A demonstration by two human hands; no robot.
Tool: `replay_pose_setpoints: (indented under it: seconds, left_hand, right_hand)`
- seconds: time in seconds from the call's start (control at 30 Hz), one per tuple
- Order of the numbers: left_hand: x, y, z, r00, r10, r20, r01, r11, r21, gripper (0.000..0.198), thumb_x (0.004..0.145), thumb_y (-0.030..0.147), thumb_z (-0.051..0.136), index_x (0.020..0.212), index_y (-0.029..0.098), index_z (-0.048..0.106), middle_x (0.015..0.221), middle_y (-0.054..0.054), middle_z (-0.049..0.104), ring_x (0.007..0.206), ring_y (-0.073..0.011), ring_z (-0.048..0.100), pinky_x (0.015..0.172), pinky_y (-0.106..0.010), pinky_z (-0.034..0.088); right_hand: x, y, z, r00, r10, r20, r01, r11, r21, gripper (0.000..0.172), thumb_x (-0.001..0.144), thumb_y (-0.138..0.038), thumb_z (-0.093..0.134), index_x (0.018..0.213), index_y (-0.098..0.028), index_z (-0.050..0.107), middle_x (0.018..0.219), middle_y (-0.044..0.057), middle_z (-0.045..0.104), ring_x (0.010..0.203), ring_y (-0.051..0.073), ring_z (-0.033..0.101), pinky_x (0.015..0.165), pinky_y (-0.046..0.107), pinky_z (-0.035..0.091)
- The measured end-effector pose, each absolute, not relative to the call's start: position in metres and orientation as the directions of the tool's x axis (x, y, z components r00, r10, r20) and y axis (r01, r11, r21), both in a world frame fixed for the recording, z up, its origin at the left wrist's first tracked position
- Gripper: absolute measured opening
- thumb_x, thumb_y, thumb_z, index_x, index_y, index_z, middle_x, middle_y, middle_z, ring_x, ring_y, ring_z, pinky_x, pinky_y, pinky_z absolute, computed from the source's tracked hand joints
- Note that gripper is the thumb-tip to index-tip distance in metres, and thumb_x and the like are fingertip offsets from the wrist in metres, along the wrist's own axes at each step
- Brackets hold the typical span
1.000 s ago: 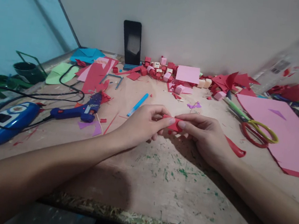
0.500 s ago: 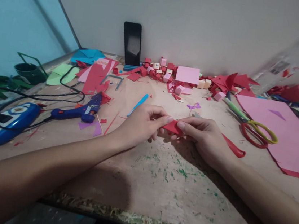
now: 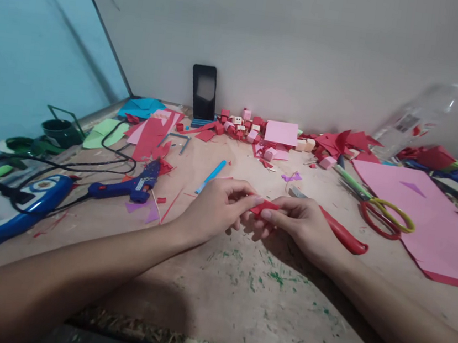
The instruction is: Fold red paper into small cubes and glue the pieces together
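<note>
Between my two hands, just above the worktable (image 3: 234, 300), is a small piece of red paper (image 3: 263, 206). My left hand (image 3: 224, 207) pinches its left end with thumb and fingers. The right end sits between the thumb and fingers of my right hand (image 3: 296, 219). Fingers cover much of the paper, so its full shape is hidden. Past my right hand lies a red-handled knife (image 3: 344, 233), its blade tip showing beyond my fingers. A blue pen-like tool (image 3: 212, 175) rests just beyond my left hand.
Left are a blue glue gun (image 3: 127, 187) with a black cord and a blue-white device (image 3: 32, 206). Scissors (image 3: 386, 216) overlap pink paper (image 3: 447, 231) on the right. At the back stand a phone (image 3: 204, 93), small paper cubes (image 3: 243, 126) and a clear plastic bottle (image 3: 410, 124).
The camera view has tilted up a little, so everything sits lower. Both hands still hold the red paper; the right fingers have shifted slightly inward and less of it shows.
</note>
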State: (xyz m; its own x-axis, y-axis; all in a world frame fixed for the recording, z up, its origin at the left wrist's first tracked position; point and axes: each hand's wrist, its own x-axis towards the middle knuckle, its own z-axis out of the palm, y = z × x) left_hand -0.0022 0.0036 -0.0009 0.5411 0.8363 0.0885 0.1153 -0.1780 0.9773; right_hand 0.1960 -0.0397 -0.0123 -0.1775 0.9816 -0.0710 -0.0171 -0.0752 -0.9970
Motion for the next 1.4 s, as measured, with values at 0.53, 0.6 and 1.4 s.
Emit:
replay_pose_setpoints:
  seconds: [0.53, 0.6, 1.4]
  left_hand:
    - [-0.004, 0.008, 0.0, 0.651, 0.759, -0.021, 0.141, -0.094, 0.986, 0.036, 0.095, 0.032, 0.065, 0.064, 0.015, 0.06, 0.054, 0.003, 0.059, 0.04, -0.0056, 0.054, 0.041, -0.015, 0.042]
    - [-0.003, 0.009, -0.002, 0.645, 0.764, -0.027, 0.138, -0.081, 0.987, 0.033, 0.094, 0.034, 0.067, 0.068, 0.015, 0.062, 0.056, 0.004, 0.059, 0.043, -0.0062, 0.055, 0.042, -0.015, 0.044]
    - [-0.003, 0.003, 0.003, 0.651, 0.758, -0.035, 0.127, -0.064, 0.99, 0.028, 0.09, 0.035, 0.067, 0.072, 0.013, 0.066, 0.058, 0.002, 0.059, 0.044, -0.0056, 0.049, 0.042, -0.016, 0.039]
  right_hand:
    - [0.201, -0.039, -0.013, -0.305, 0.948, -0.089, -0.088, -0.121, -0.989, 0.035, 0.082, -0.048, 0.09, 0.078, -0.015, 0.079, 0.07, 0.006, 0.079, 0.058, 0.017, 0.074, 0.059, 0.027, 0.057]
    - [0.2, -0.038, -0.013, -0.284, 0.957, -0.067, -0.081, -0.094, -0.992, 0.035, 0.083, -0.048, 0.089, 0.078, -0.015, 0.079, 0.07, 0.005, 0.078, 0.06, 0.017, 0.075, 0.062, 0.027, 0.058]
    - [0.205, -0.039, -0.013, -0.308, 0.941, -0.139, -0.108, -0.18, -0.978, 0.036, 0.083, -0.051, 0.088, 0.078, -0.016, 0.081, 0.068, 0.007, 0.078, 0.063, 0.02, 0.076, 0.063, 0.03, 0.056]
